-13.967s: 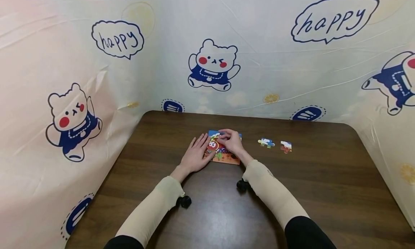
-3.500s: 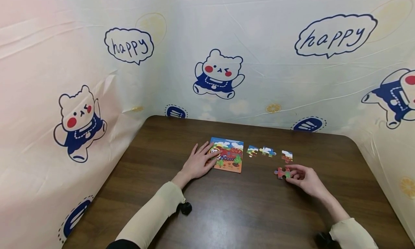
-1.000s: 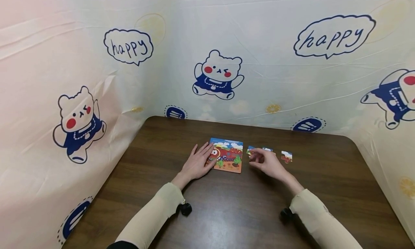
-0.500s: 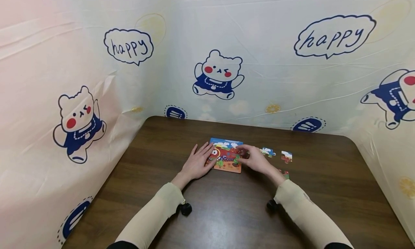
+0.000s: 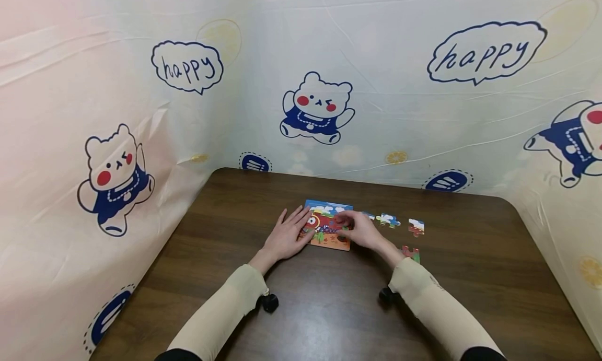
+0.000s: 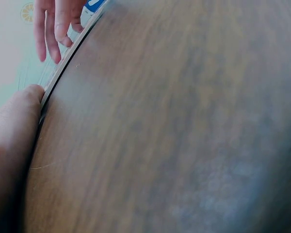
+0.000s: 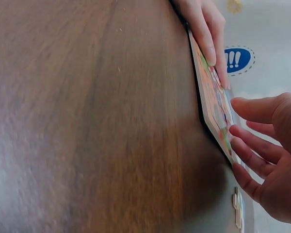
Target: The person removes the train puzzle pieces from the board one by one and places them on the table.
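A jigsaw puzzle board [image 5: 335,242], printed with a red cartoon train under a blue sky, lies on the brown table. My left hand [image 5: 287,235] rests flat along its left side, fingers straight. Over the right part of the board is my right hand [image 5: 362,229], thumb and fingers bent and apart. In the right wrist view, the right hand's fingertips [image 7: 236,131] are right at the board's surface, with no loose piece showing between thumb and index finger. That hand hides part of the picture.
Several loose jigsaw pieces lie to the right: a blue-and-white piece [image 5: 388,220], a red-and-white piece [image 5: 416,226], a red-and-green piece [image 5: 411,253] by the right sleeve, and one partly hidden piece [image 5: 370,215]. A printed cloth wall [image 5: 367,126] stands behind the table [image 5: 320,309].
My right hand has let go of the red-and-green jigsaw piece at the right and moved left onto the board. More pieces lie loose than 14 seconds ago. The left hand stays put.
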`<state>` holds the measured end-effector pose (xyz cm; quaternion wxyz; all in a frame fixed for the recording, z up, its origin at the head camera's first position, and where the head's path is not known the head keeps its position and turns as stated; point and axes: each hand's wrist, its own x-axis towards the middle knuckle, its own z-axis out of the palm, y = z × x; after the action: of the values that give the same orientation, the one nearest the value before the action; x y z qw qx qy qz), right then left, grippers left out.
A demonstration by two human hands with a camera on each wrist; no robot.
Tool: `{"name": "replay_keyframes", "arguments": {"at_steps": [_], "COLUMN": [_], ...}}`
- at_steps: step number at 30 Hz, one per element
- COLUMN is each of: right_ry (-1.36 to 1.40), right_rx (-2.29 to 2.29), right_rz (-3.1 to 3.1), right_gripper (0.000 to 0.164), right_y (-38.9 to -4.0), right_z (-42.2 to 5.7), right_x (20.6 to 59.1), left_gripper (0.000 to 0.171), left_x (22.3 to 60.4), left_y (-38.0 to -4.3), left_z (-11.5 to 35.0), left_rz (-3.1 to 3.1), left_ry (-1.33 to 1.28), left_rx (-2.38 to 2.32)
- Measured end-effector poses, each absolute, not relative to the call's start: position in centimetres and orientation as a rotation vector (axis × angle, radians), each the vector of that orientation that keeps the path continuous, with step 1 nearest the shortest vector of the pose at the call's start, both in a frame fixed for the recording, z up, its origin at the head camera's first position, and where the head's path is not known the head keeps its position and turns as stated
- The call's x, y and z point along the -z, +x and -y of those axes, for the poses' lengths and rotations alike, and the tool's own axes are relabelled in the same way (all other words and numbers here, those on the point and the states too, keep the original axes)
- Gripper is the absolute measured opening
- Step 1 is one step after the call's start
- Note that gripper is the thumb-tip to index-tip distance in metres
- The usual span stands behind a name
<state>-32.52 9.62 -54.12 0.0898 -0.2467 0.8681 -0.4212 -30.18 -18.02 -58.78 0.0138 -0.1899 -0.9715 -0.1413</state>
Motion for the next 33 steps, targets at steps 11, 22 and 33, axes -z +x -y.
{"name": "replay_keyframes", "arguments": {"at_steps": [11, 22, 33], "right_ry": [-0.665, -0.559, -0.507], "right_rx": [1.289, 1.26, 1.273], "right_rz": [-2.555, -2.464, -2.424], "right_gripper": [0.04, 0.052, 0.034], "right_y": [-32.3, -32.4, -32.2], "right_z": [-8.4, -8.1, -7.4], "right_x": [54.0, 53.6, 53.5], "left_gripper": [0.076, 0.074, 0.072], "left_x": [58.8, 59.0, 59.1], "left_y": [-30.2, -30.3, -30.3], "left_z": [17.9, 18.1, 18.2], "left_rz": [3.028, 3.011, 2.997], "left_ry": [-0.585, -0.599, -0.603], "left_rx": [0.414, 0.425, 0.454]}}
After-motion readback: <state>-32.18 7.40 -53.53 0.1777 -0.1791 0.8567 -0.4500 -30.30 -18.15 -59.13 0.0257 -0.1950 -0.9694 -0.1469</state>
